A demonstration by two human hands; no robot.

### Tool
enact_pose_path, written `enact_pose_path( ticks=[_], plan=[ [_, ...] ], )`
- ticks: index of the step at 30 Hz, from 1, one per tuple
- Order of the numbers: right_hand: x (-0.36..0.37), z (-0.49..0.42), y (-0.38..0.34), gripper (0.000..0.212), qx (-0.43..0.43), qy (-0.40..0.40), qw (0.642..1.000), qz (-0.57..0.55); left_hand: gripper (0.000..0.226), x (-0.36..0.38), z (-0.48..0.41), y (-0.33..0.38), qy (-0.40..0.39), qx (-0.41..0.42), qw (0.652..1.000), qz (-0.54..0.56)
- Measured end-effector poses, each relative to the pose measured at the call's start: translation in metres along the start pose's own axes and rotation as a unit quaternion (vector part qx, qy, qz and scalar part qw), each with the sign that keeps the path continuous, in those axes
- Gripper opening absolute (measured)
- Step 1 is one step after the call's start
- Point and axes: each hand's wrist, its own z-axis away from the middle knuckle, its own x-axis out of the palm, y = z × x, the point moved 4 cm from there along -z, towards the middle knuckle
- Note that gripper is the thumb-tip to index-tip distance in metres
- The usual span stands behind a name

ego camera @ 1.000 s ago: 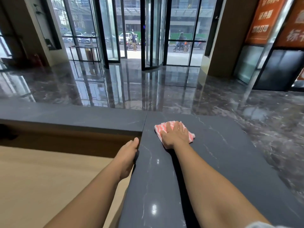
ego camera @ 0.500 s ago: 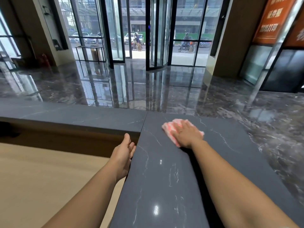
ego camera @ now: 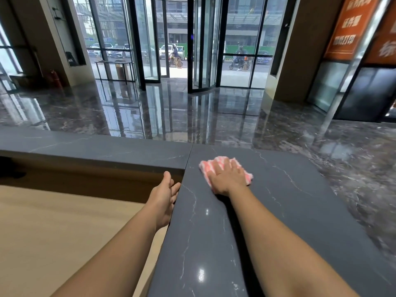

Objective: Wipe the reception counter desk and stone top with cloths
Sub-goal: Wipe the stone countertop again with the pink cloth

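Lobby with a glossy dark marble floor (ego camera: 192, 112) mirroring daylight from tall glass doors (ego camera: 150, 39); orange banners (ego camera: 351, 26) hang at right.

I see a glossy dark marble floor (ego camera: 171, 116) mirroring the glazing. Revolving glass door (ego camera: 201, 50) dead ahead, dark frames. Orange banner (ego camera: 351, 26) with white characters top right, and a second beside it is cut by the frame edge. Slim metal-frame table (ego camera: 114, 70) at the left window, red fire extinguisher (ego camera: 54, 79) near the left column. Outside: parked cars (ego camera: 115, 51), scooter rider (ego camera: 240, 60), green fence (ego camera: 233, 50).
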Motion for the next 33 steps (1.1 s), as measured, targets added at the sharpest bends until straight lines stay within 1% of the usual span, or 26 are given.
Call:
enact_pose_path(
  ticks=[3,6,9,12,14,16,22,24,25,26,27,28,30,33],
  plan=[
    [0.015,0.010,-0.049,0.056,-0.035,-0.009,0.999,-0.026,0.064,-0.002,0.000,0.000,0.006,0.007,0.999,0.042],
    [0.028,0.028,-0.084,0.058,-0.052,-0.028,0.998,-0.027,0.060,-0.005,0.006,0.000,0.003,0.007,0.998,0.061],
    [0.033,0.042,-0.096,0.058,-0.061,-0.032,0.997,-0.016,0.058,-0.009,0.015,-0.003,0.011,-0.005,0.997,0.073],
    [0.034,0.050,-0.091,0.059,-0.071,-0.025,0.997,-0.026,0.061,-0.015,0.018,-0.007,-0.003,-0.018,0.997,0.075],
    [0.033,0.052,-0.076,0.060,-0.058,-0.020,0.998,-0.034,0.064,-0.018,0.018,-0.009,-0.012,-0.024,0.998,0.062],
    [0.030,0.054,-0.055,0.060,-0.027,-0.009,0.999,-0.034,0.066,-0.022,0.018,-0.009,-0.014,-0.028,0.998,0.048],
    [0.019,0.064,0.033,0.061,0.109,0.000,0.993,-0.041,0.064,-0.032,0.032,-0.011,-0.040,-0.048,0.998,0.018],
    [0.015,0.069,0.052,0.061,0.145,0.003,0.988,-0.050,0.056,-0.037,0.043,-0.013,-0.039,-0.047,0.998,-0.015],
    [0.015,0.071,0.057,0.062,0.157,0.004,0.986,-0.055,0.047,-0.039,0.050,-0.015,-0.038,-0.041,0.997,-0.045],
    [0.015,0.072,0.057,0.062,0.169,0.007,0.984,-0.058,0.035,-0.040,0.058,-0.018,-0.045,-0.030,0.995,-0.088],
    [0.016,0.073,0.054,0.062,0.180,0.011,0.982,-0.058,0.028,-0.040,0.065,-0.021,-0.063,-0.018,0.989,-0.133],
    [0.017,0.073,0.048,0.063,0.189,0.016,0.980,-0.056,0.031,-0.040,0.071,-0.025,-0.087,-0.004,0.982,-0.170],
    [0.020,0.072,0.027,0.063,0.193,0.022,0.980,-0.053,0.042,-0.043,0.076,-0.032,-0.122,0.015,0.974,-0.192],
    [0.026,0.074,-0.023,0.062,0.141,0.017,0.989,-0.043,0.043,-0.049,0.079,-0.038,-0.142,0.034,0.972,-0.183]
  ],
)
